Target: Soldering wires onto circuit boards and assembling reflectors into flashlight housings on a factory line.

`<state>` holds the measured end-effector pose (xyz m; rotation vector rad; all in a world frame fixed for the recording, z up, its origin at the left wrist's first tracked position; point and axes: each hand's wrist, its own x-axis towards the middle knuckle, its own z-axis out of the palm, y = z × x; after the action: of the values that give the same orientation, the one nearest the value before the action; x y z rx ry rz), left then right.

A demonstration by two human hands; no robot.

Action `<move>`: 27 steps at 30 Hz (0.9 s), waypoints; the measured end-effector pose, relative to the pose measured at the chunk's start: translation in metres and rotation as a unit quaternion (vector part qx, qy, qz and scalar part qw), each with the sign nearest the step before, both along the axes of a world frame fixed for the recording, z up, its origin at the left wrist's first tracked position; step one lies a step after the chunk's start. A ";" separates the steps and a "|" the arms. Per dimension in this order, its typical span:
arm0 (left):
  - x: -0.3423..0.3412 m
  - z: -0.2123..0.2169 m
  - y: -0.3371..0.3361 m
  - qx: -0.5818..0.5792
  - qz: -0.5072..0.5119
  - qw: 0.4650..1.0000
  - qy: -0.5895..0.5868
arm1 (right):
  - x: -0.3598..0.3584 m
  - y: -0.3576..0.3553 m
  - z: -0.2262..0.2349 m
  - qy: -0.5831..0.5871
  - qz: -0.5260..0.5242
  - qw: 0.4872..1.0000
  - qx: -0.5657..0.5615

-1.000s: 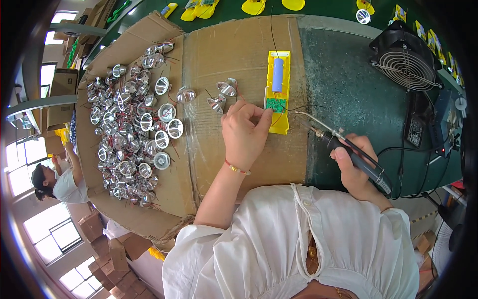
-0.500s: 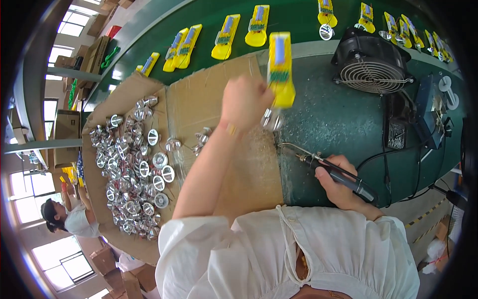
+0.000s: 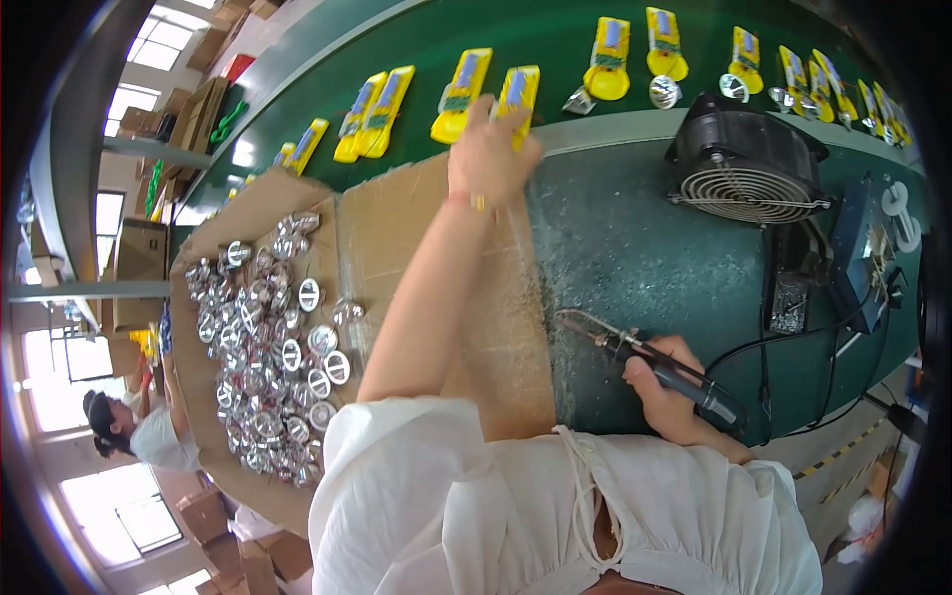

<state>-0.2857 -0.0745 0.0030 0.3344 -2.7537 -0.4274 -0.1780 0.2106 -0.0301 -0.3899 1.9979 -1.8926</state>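
Note:
My left hand (image 3: 493, 159) reaches to the near edge of the green belt, its fingers closing around the lower part of a yellow plastic housing (image 3: 518, 91) with a blue-lilac block and a green part. Its fingertips are partly hidden behind the housing. My right hand (image 3: 666, 389) is wrapped around a black soldering iron (image 3: 684, 382) with a thin metal guide tube, its tip pointing left over the bench. On the belt, a yellow housing (image 3: 608, 59) lies with a shiny reflector (image 3: 580, 101) beside it. More yellow housings (image 3: 462, 94) lie along the belt.
At the left, a cardboard tray (image 3: 203, 402) holds many silver reflectors (image 3: 268, 347). A flat cardboard sheet (image 3: 506, 347) lies under my left arm. A black fan (image 3: 749, 159) with a wire grille stands at the right, near a dark box-shaped device (image 3: 861, 258) and cables. Another person (image 3: 149, 426) works far left.
My left hand has left the housing it was at, which now seems to lie on the belt with its reflector. The hand has moved away from me to another housing. The soldering iron stays nearly still.

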 end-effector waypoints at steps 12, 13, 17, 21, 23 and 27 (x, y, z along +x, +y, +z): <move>0.248 -0.005 0.034 -0.005 0.152 0.956 0.250 | 0.006 -0.008 -0.004 0.020 -0.036 0.999 -0.035; 0.249 -0.004 0.021 0.063 0.235 0.945 0.219 | 0.007 -0.008 -0.007 0.023 -0.041 0.998 -0.032; 0.236 0.003 -0.013 0.092 0.214 0.955 0.182 | 0.011 -0.008 -0.004 0.036 -0.048 0.998 -0.034; 0.235 0.002 -0.016 0.224 0.094 0.960 0.141 | 0.014 -0.007 0.003 0.050 -0.054 0.997 -0.031; 0.236 0.025 0.010 0.338 0.177 0.923 0.046 | 0.013 -0.005 0.007 0.052 -0.068 0.996 -0.038; 0.229 0.029 0.044 0.462 0.159 0.872 0.011 | 0.017 -0.012 0.017 0.090 -0.047 0.993 -0.067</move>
<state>-0.0564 -0.0302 0.0315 0.9660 -2.1950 -1.6109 -0.1613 0.1986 -0.0131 -0.5290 2.0402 -2.1243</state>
